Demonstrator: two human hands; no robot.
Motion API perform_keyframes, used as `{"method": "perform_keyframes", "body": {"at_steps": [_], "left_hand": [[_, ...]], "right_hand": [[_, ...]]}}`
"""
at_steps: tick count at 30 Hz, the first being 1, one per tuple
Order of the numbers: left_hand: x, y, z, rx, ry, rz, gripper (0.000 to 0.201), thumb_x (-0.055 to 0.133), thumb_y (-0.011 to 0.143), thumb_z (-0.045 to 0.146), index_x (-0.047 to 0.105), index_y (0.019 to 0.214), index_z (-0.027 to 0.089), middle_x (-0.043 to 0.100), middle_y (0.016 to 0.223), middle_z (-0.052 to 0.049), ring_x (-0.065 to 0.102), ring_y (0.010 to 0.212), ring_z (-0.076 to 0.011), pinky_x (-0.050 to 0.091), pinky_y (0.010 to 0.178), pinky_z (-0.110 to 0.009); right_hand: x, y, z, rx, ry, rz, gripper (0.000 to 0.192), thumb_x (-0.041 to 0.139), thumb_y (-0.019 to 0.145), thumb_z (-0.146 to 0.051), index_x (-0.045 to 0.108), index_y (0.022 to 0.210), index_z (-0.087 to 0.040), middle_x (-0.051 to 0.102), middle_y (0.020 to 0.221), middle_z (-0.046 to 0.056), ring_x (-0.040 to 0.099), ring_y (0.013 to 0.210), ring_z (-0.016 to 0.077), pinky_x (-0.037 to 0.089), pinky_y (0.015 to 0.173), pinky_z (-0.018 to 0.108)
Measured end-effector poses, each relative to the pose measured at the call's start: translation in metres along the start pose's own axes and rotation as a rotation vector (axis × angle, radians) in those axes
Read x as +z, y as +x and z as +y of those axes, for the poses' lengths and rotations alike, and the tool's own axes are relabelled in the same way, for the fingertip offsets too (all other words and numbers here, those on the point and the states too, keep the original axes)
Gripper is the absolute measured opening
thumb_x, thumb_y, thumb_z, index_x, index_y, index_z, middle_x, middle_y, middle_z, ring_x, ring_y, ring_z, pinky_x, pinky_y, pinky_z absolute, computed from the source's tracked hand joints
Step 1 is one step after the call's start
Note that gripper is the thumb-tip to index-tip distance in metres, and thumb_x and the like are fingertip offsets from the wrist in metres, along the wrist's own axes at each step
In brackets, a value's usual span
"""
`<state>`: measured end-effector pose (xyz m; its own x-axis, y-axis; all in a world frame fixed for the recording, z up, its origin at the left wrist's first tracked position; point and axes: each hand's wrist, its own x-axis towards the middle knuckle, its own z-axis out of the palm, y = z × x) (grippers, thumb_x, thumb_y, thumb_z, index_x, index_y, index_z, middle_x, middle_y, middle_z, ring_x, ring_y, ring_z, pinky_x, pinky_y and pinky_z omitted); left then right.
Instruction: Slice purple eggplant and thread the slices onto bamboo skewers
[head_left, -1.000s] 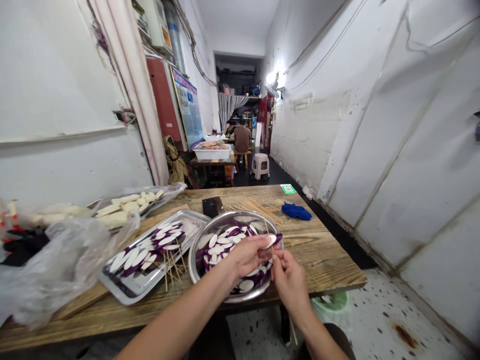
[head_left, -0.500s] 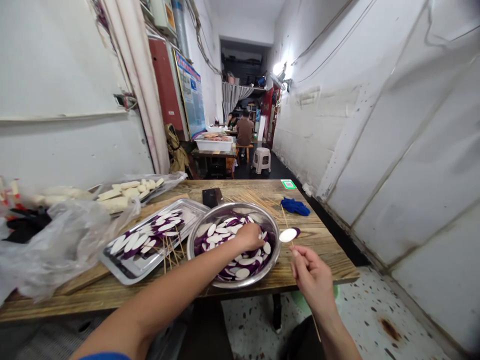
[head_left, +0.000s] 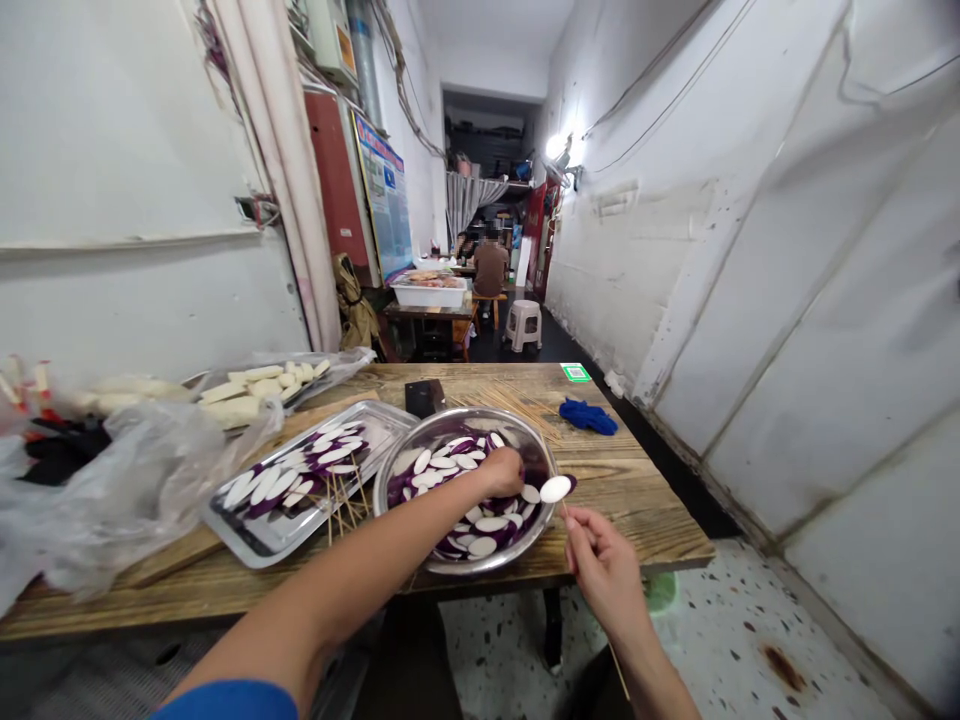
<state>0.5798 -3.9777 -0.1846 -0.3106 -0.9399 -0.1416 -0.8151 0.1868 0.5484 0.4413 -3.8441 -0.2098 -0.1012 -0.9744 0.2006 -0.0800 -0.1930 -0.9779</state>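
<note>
We see L hand [head_left: 501,470] in steel bowl [head_left: 390,478] center frame, fingers on eggplant slices [head_left: 450,470]; R hand [head_left: 604,560] fingers pinch skewer [head_left: 564,508] w/ one slice [head_left: 556,489].

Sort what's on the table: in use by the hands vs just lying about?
In use:
- left hand, down in the steel bowl of eggplant slices
- right hand, holding a skewer with one slice on it
- tray of finished skewers
- loose skewers

Lying about:
- blue cloth
- plastic bag
- green card
</note>
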Motion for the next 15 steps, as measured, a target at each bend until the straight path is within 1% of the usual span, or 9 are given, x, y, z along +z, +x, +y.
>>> {"method": "perform_keyframes", "body": {"at_steps": [2, 3, 4, 6, 7, 9, 10, 12, 15], "left_hand": [[-0.005, 0.002, 0.001, -0.013, -0.026, 0.007, 0.004, 0.062, 0.055, 0.017, 0.06, 0.055, 0.014, 0.058, 0.055, -0.004, 0.055, 0.065, -0.0165, 0.04, 0.064, -0.023], [-0.009, 0.003, 0.001, -0.022, -0.041, 0.012, 0.007, 0.06, 0.059, 0.02, 0.061, 0.058, 0.014, 0.059, 0.056, -0.003, 0.055, 0.064, -0.0154, 0.04, 0.062, -0.023], [-0.013, 0.002, 0.0, -0.028, -0.076, 0.009, 0.012, 0.056, 0.065, 0.024, 0.063, 0.065, 0.013, 0.06, 0.06, -0.004, 0.055, 0.063, -0.0143, 0.041, 0.061, -0.022], [-0.022, -0.001, -0.005, -0.035, -0.22, -0.023, 0.024, 0.047, 0.073, 0.029, 0.062, 0.082, 0.013, 0.063, 0.071, -0.005, 0.057, 0.064, -0.0128, 0.042, 0.059, -0.022], [-0.026, -0.003, -0.008, -0.032, -0.304, -0.043, 0.028, 0.045, 0.075, 0.031, 0.061, 0.09, 0.013, 0.064, 0.077, -0.006, 0.057, 0.066, -0.0129, 0.043, 0.06, -0.022], [-0.028, -0.009, -0.015, 0.002, -0.392, -0.068, 0.035, 0.052, 0.071, 0.033, 0.058, 0.099, 0.014, 0.064, 0.087, -0.007, 0.058, 0.073, -0.0144, 0.043, 0.063, -0.023], [-0.027, -0.013, -0.017, 0.032, -0.356, -0.071, 0.039, 0.057, 0.066, 0.033, 0.059, 0.101, 0.014, 0.063, 0.089, -0.007, 0.058, 0.076, -0.0158, 0.043, 0.065, -0.023], [-0.023, -0.018, -0.018, 0.107, -0.151, -0.074, 0.045, 0.065, 0.058, 0.029, 0.061, 0.101, 0.017, 0.064, 0.089, -0.006, 0.057, 0.078, -0.0179, 0.042, 0.068, -0.024], [-0.015, -0.023, -0.013, 0.251, 0.138, -0.116, 0.04, 0.066, 0.055, 0.023, 0.065, 0.095, 0.021, 0.065, 0.087, -0.006, 0.057, 0.08, -0.0195, 0.04, 0.071, -0.024]], "right_hand": [[-0.001, -0.003, 0.001, -0.006, -0.005, -0.004, 0.035, 0.046, 0.08, -0.039, 0.055, 0.099, -0.011, 0.04, 0.044, -0.007, 0.037, 0.04, 0.0074, 0.028, 0.039, 0.018], [-0.001, -0.005, 0.002, -0.005, -0.01, -0.005, 0.035, 0.046, 0.08, -0.039, 0.055, 0.1, -0.011, 0.04, 0.044, -0.007, 0.037, 0.04, 0.0073, 0.027, 0.038, 0.018], [-0.001, -0.007, 0.002, -0.001, -0.015, -0.008, 0.034, 0.046, 0.08, -0.039, 0.055, 0.1, -0.011, 0.04, 0.044, -0.007, 0.037, 0.04, 0.0073, 0.027, 0.038, 0.018], [0.0, -0.011, 0.002, 0.006, -0.024, -0.031, 0.033, 0.046, 0.08, -0.038, 0.055, 0.098, -0.012, 0.041, 0.044, -0.007, 0.037, 0.04, 0.0075, 0.027, 0.039, 0.018], [0.001, -0.012, 0.002, 0.008, -0.026, -0.042, 0.032, 0.047, 0.08, -0.038, 0.056, 0.096, -0.012, 0.041, 0.044, -0.007, 0.038, 0.04, 0.0076, 0.028, 0.039, 0.018], [0.002, -0.012, 0.002, 0.014, -0.025, -0.046, 0.031, 0.047, 0.08, -0.038, 0.056, 0.093, -0.013, 0.041, 0.044, -0.007, 0.038, 0.04, 0.0078, 0.028, 0.039, 0.018], [0.003, -0.012, 0.002, 0.019, -0.023, -0.035, 0.03, 0.047, 0.08, -0.039, 0.056, 0.092, -0.013, 0.041, 0.045, -0.007, 0.038, 0.04, 0.0079, 0.029, 0.039, 0.018], [0.003, -0.01, 0.004, 0.031, -0.014, 0.005, 0.031, 0.047, 0.079, -0.04, 0.056, 0.091, -0.013, 0.04, 0.045, -0.007, 0.038, 0.04, 0.0079, 0.029, 0.039, 0.018], [0.001, -0.008, 0.008, 0.042, 0.001, 0.045, 0.031, 0.047, 0.079, -0.04, 0.055, 0.091, -0.013, 0.04, 0.045, -0.007, 0.038, 0.041, 0.0079, 0.029, 0.04, 0.018]]}}
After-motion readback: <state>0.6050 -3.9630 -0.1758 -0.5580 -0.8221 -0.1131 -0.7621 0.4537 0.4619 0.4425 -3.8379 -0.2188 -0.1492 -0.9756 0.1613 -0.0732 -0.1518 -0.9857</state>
